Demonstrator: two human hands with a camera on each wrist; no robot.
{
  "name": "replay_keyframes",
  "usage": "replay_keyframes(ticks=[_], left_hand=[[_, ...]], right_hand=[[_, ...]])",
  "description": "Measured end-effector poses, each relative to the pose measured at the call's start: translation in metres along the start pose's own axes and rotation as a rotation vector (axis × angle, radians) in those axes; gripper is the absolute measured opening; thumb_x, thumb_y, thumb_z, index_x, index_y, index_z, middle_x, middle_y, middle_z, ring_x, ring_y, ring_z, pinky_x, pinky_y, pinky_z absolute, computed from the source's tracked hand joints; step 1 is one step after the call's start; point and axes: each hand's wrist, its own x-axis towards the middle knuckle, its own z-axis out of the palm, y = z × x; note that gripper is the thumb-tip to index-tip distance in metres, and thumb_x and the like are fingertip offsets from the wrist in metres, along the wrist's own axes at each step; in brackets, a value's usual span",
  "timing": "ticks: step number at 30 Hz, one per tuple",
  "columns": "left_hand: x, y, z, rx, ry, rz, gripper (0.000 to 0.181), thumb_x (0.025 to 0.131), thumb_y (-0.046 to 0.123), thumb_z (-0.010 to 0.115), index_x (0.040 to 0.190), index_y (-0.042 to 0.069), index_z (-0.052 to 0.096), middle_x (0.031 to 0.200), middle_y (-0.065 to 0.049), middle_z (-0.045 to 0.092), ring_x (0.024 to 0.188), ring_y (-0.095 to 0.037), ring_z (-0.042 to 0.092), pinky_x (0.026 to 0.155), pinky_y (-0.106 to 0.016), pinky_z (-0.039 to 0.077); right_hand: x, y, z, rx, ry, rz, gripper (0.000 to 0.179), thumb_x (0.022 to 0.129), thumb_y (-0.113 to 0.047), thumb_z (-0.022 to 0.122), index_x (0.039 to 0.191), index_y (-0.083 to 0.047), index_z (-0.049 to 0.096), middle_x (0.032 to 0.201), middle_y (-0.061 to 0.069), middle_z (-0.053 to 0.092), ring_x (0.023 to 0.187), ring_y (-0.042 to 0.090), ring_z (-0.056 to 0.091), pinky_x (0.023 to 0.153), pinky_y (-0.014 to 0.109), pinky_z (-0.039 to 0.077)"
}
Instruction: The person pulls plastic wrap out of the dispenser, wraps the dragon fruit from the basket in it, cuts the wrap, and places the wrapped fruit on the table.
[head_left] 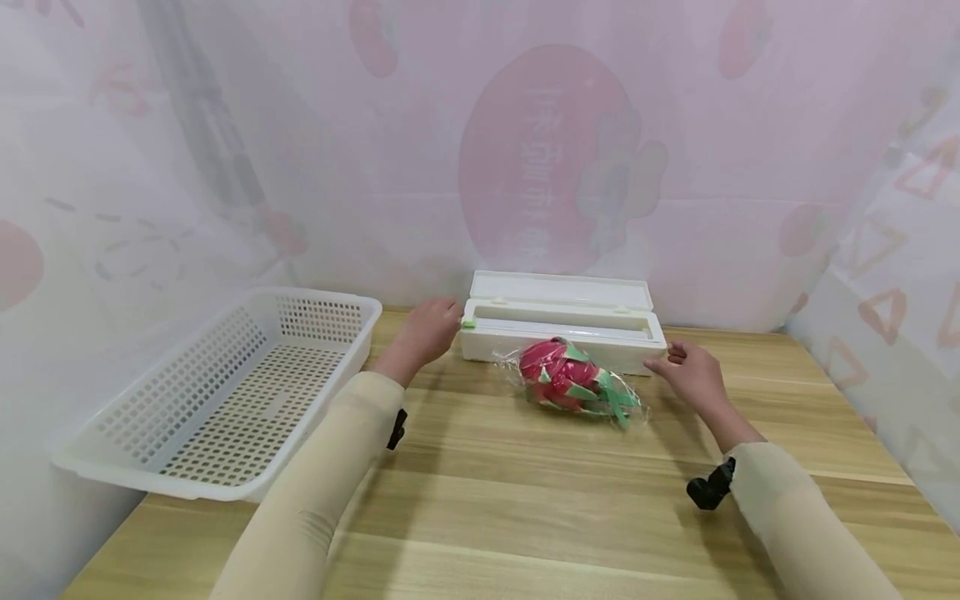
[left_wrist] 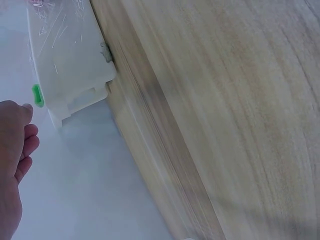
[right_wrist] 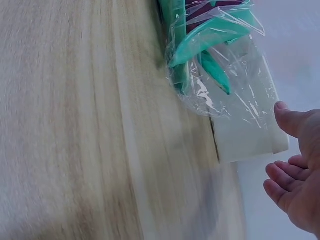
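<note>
A dragon fruit (head_left: 562,375) in clear plastic film lies on the table against the front of a white cling film dispenser (head_left: 487,342), whose lid (head_left: 562,289) is tipped back. At the dispenser's left end is a small green slider (left_wrist: 37,95). My left hand (head_left: 431,333) is beside that end, its fingers bent loosely and its thumb close to the slider. Near the right end is my right hand (head_left: 692,375), thumb and fingers apart and holding nothing. In the right wrist view, the fruit's green tips (right_wrist: 215,72) show through the film.
On the left stands a white perforated plastic basket (head_left: 360,346). The wooden table (head_left: 480,517) runs back to a printed curtain (head_left: 405,167) behind the dispenser. More curtain hangs at both sides.
</note>
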Motion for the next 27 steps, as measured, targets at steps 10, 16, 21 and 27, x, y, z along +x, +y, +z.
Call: replay_keyframes(ticks=[10,16,21,27], left_hand=[[0.002,0.012,0.006,-0.060,0.224,0.141,0.016,0.085,0.008,0.073,0.093,-0.002,0.064,0.085,-0.012,0.061,0.077,-0.028,0.058,0.070,-0.039,0.049],[0.006,0.024,0.014,-0.073,0.259,0.149,0.019,0.083,0.013,0.076,0.092,-0.001,0.066,0.088,-0.011,0.063,0.080,-0.028,0.060,0.074,-0.039,0.050],[0.010,0.031,0.025,-0.061,0.272,0.146,0.019,0.083,0.015,0.077,0.090,0.000,0.066,0.087,-0.010,0.061,0.078,-0.026,0.059,0.072,-0.038,0.051],[0.013,0.037,0.035,-0.031,0.299,0.124,0.019,0.081,0.015,0.078,0.085,0.001,0.064,0.083,-0.010,0.058,0.074,-0.026,0.057,0.065,-0.039,0.049]], right_hand=[[-0.002,-0.010,0.004,-0.123,0.223,-0.277,0.052,0.088,-0.021,0.074,0.121,0.013,0.054,0.116,0.032,0.059,0.109,0.047,0.055,0.091,0.058,0.043],[0.001,-0.019,0.020,-0.250,0.247,-0.470,0.048,0.086,-0.013,0.075,0.122,0.012,0.056,0.112,0.031,0.060,0.105,0.047,0.056,0.089,0.057,0.045],[0.008,-0.017,0.031,-0.299,0.289,-0.608,0.038,0.079,-0.005,0.079,0.109,0.010,0.062,0.106,0.027,0.064,0.098,0.045,0.059,0.086,0.055,0.047],[0.013,-0.014,0.036,-0.369,0.305,-0.693,0.032,0.077,-0.003,0.080,0.102,0.008,0.064,0.098,0.023,0.065,0.090,0.041,0.060,0.080,0.052,0.050]])
